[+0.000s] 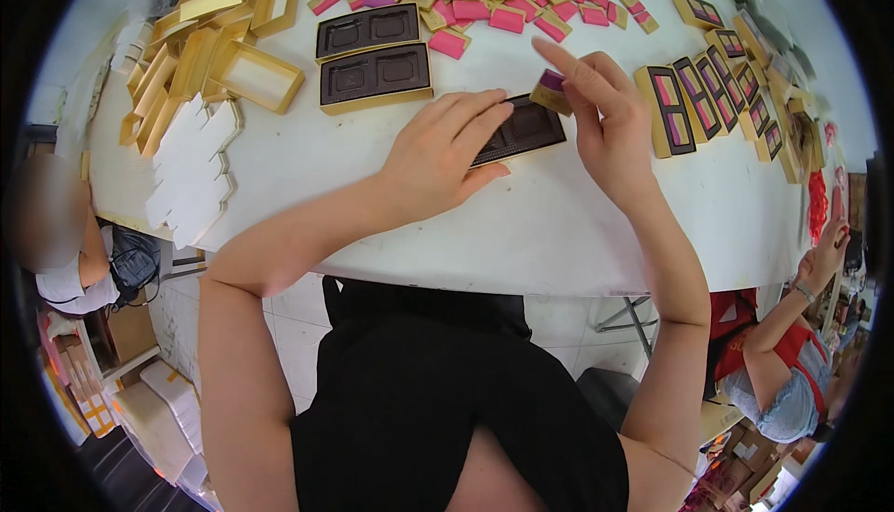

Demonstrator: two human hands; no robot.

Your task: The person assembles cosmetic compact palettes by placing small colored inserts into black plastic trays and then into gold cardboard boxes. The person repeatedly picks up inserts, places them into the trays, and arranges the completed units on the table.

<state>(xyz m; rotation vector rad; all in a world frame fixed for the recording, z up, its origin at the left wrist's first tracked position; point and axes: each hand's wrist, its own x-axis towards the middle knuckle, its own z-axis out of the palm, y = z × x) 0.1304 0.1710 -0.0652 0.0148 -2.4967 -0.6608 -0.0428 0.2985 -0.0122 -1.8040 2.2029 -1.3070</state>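
Observation:
My left hand (436, 147) lies over the left part of a gold-edged box with a dark brown two-compartment tray (537, 128), its thumb along the near edge and its fingers across the far side. Between the thumb and fingers of my right hand (610, 130) is a small purple and gold packet (550, 93), held just above the tray's right end. The tray's left compartment is partly hidden by my left hand. Farther back and to the left stand two more gold boxes with bare brown trays, a nearer one (377, 78) and a farther one (367, 29).
A heap of pink, purple and gold packets (494, 16) spreads across the table's far side. Gold box frames (256, 76) are piled at the left, beside stacked white pieces (194, 172). Several filled boxes (667, 111) line the right. Other people sit beyond both table ends.

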